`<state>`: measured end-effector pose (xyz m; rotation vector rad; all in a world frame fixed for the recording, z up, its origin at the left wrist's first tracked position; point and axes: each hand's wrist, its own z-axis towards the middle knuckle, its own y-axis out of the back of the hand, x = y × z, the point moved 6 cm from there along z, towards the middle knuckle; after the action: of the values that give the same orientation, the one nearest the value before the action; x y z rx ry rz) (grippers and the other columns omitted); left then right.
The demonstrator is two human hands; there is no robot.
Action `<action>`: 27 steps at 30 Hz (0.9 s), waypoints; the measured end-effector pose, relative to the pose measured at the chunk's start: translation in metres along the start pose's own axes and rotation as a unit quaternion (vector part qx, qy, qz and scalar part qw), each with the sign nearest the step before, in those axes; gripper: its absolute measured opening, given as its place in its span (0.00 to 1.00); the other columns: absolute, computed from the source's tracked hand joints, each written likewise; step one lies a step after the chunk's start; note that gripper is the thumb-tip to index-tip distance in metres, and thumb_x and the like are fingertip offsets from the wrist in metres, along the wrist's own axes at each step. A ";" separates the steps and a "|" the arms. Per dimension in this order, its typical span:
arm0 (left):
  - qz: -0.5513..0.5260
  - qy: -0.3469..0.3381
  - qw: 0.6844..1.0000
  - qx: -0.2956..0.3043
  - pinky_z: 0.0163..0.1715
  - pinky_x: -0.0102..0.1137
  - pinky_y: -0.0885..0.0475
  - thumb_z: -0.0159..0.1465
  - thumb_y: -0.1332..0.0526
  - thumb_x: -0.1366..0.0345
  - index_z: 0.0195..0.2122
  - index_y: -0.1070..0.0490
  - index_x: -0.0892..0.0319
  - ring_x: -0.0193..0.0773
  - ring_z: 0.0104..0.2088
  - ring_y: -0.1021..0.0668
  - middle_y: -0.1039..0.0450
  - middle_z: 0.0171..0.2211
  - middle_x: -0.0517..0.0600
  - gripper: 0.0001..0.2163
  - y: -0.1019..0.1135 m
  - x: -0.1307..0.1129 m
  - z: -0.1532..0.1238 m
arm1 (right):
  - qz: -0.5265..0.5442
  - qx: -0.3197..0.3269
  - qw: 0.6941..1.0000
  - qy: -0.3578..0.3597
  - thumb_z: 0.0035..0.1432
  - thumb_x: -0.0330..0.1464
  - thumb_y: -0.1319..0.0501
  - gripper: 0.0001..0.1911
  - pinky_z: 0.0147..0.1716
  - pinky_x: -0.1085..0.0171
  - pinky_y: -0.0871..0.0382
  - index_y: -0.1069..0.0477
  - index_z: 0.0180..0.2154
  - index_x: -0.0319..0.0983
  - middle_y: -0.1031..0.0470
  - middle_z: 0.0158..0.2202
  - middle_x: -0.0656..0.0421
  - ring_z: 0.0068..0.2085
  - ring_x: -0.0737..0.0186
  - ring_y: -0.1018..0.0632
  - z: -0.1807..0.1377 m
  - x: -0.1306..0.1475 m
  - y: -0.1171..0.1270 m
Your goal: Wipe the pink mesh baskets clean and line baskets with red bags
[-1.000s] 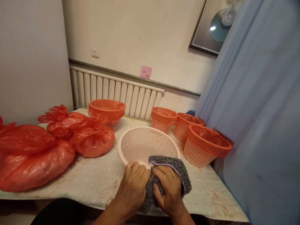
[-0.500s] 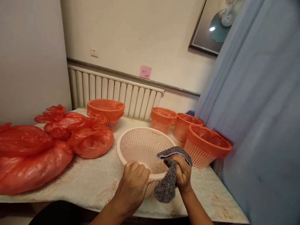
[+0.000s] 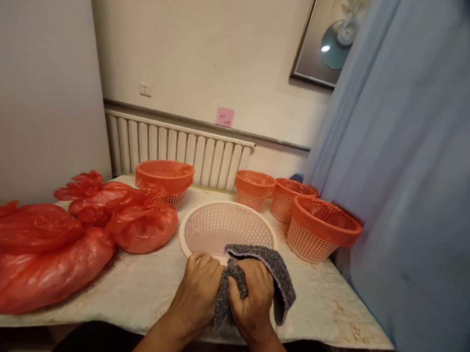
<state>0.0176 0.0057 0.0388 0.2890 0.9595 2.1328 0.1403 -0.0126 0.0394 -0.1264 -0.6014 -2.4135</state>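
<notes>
A pale pink plastic mesh basket (image 3: pixel 233 217) stands in front of me at the table's near side. My left hand (image 3: pixel 199 286) is closed over its near rim, knuckles up. Right beside it, my right hand (image 3: pixel 255 293) grips a dark grey, fuzzy cloth (image 3: pixel 283 282) with a light purple edge. The cloth is bunched between thumb and fingers over the same near rim, and its loose end drapes over the back of that hand to the right. Both hands and the cloth hide this part of the rim.
Full, knotted red plastic bags (image 3: pixel 48 261) lie on the left. A red-lined basket (image 3: pixel 165 175) stands behind them. More red-lined baskets (image 3: pixel 322 231) stand at the right, near a blue curtain (image 3: pixel 406 178). A patterned cloth covers the table (image 3: pixel 136 291); a radiator (image 3: pixel 174 142) is behind.
My right hand has moved left along the rim with the cloth, from the basket's right side to beside my left hand. The left hand stays on the rim. The view has shifted slightly.
</notes>
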 end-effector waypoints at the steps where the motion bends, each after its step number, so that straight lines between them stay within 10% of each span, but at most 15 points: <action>1: 0.001 -0.001 1.000 -0.006 0.42 0.43 0.40 0.63 0.51 0.75 0.28 0.35 0.59 0.42 0.32 0.35 0.35 0.27 0.50 0.10 -0.002 0.000 0.000 | 0.000 0.013 1.000 0.009 0.58 0.32 0.43 0.10 0.39 0.57 0.36 0.34 0.43 0.39 0.27 0.36 0.55 0.39 0.55 0.28 0.000 0.004 -0.002; 14: -0.018 -0.033 0.999 0.014 0.41 0.39 0.40 0.66 0.47 0.63 0.30 0.35 0.59 0.41 0.33 0.34 0.34 0.28 0.48 0.09 0.009 0.025 0.006 | 0.158 0.019 0.985 -0.062 0.62 0.33 0.50 0.12 0.44 0.55 0.34 0.29 0.40 0.40 0.26 0.38 0.56 0.42 0.57 0.26 0.017 -0.113 0.008; 27: 0.049 -0.001 0.998 -0.041 0.40 0.42 0.38 0.64 0.51 0.77 0.26 0.36 0.59 0.42 0.30 0.35 0.35 0.25 0.50 0.12 -0.006 -0.008 -0.003 | 0.012 -0.012 1.000 0.003 0.60 0.28 0.48 0.09 0.39 0.59 0.35 0.33 0.43 0.38 0.28 0.36 0.54 0.38 0.57 0.27 -0.004 0.014 -0.008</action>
<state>0.0246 0.0009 0.0327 0.3031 0.8703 2.2543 0.1240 -0.0166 0.0362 -0.1366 -0.5645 -2.3968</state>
